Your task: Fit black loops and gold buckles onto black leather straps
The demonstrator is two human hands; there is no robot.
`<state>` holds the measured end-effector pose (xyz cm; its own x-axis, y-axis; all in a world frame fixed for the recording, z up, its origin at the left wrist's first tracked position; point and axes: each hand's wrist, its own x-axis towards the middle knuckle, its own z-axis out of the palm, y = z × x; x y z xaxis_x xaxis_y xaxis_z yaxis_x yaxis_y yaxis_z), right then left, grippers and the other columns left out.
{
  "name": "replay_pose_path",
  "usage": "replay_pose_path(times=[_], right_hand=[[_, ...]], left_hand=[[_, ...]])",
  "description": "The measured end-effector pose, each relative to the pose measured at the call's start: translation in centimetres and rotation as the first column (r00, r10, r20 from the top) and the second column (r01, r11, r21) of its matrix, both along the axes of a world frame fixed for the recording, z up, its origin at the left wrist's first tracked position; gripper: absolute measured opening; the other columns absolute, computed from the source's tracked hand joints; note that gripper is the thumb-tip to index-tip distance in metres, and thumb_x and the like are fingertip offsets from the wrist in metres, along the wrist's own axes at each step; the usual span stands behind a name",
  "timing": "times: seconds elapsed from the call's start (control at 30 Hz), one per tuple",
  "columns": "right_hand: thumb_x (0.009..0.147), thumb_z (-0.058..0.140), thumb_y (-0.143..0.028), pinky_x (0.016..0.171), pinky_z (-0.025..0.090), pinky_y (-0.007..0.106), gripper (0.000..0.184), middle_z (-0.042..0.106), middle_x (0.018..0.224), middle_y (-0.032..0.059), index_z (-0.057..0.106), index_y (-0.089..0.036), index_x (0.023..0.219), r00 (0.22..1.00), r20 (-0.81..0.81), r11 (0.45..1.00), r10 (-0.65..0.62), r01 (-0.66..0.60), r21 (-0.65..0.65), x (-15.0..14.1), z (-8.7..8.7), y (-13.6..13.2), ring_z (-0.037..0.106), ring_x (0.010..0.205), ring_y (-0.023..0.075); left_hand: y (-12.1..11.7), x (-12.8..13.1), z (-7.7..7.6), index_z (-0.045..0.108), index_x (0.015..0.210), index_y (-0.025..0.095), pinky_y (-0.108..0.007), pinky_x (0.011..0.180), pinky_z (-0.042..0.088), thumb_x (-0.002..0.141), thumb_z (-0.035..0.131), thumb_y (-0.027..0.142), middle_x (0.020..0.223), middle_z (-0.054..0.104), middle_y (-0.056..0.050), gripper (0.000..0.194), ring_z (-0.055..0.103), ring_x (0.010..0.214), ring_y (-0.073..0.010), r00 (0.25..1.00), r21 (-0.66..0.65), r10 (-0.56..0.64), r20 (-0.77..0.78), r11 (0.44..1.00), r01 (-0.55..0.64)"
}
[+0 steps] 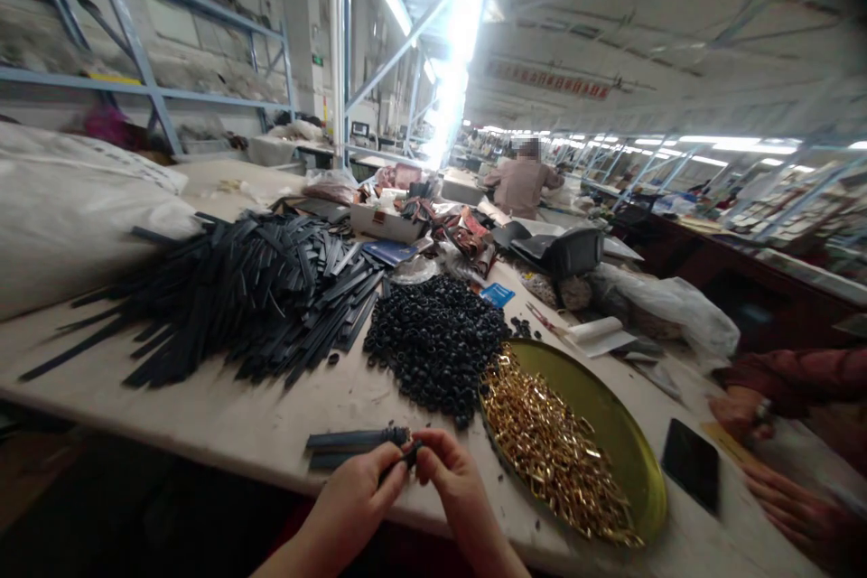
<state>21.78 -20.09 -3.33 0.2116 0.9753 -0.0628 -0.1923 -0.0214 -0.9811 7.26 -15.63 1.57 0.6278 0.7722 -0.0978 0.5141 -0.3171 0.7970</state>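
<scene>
Close to the table's front edge, my left hand (pixel 358 497) is closed around a dark strap (pixel 407 453). The fingertips of my right hand (pixel 452 474) pinch the strap's other end; any small piece between them is too small to make out. Just beyond my left hand lies a short stack of dark straps (pixel 339 440) with rings or buckles at their right ends. Past my hands is a heap of small black loops (pixel 433 334). To the right, a round gold tray (pixel 647 479) holds a pile of gold metal buckles (pixel 548 433).
A large heap of loose dark strips (pixel 250 289) covers the table's left side. A phone (pixel 691 465) lies right of the tray, near another person's hands (pixel 751 415). Scissors (pixel 545 321), a blue packet (pixel 498 293) and a white box (pixel 383 224) sit farther back.
</scene>
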Motion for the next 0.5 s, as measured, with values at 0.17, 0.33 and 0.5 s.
replay_pose_path(times=[0.17, 0.33, 0.5], right_hand=[[0.066, 0.067, -0.037, 0.057, 0.036, 0.022, 0.024, 0.057, 0.064, -0.0025, 0.066, -0.016, 0.079, 0.995, -0.097, 0.994, -0.025, 0.014, -0.110, -0.4, 2.0, -0.8, 0.043, 0.057, 0.0087], [0.068, 0.066, -0.038, 0.056, 0.033, 0.022, 0.025, 0.055, 0.065, -0.0035, 0.064, -0.017, 0.081, 0.980, -0.175, 0.983, -0.099, 0.069, -0.169, -1.0, 0.8, -1.6, 0.040, 0.055, 0.0077], [0.070, 0.064, -0.038, 0.056, 0.034, 0.021, 0.023, 0.051, 0.060, -0.0046, 0.060, -0.016, 0.077, 0.991, -0.081, 0.982, -0.107, 0.093, -0.163, -1.6, 0.8, -1.6, 0.041, 0.056, 0.0082]], left_hand=[[-1.1, 0.3, 0.2, 0.059, 0.078, 0.019, -0.023, 0.066, 0.039, 0.084, 0.037, 0.035, 0.073, 0.063, -0.001, 0.028, 0.056, 0.070, -0.0166, 0.997, -0.042, 0.057, 0.054, 0.998, -0.055], [-1.3, 0.0, -0.3, 0.054, 0.099, 0.018, -0.026, 0.081, 0.041, 0.080, 0.042, 0.023, 0.095, 0.064, -0.004, 0.024, 0.057, 0.088, -0.0178, 0.985, -0.143, -0.002, 0.172, 0.989, 0.026], [-0.8, -0.2, -1.2, 0.046, 0.103, 0.016, -0.027, 0.075, 0.043, 0.078, 0.042, 0.018, 0.088, 0.064, -0.003, 0.025, 0.059, 0.082, -0.0169, 0.979, -0.198, 0.085, 0.186, 0.979, -0.047]])
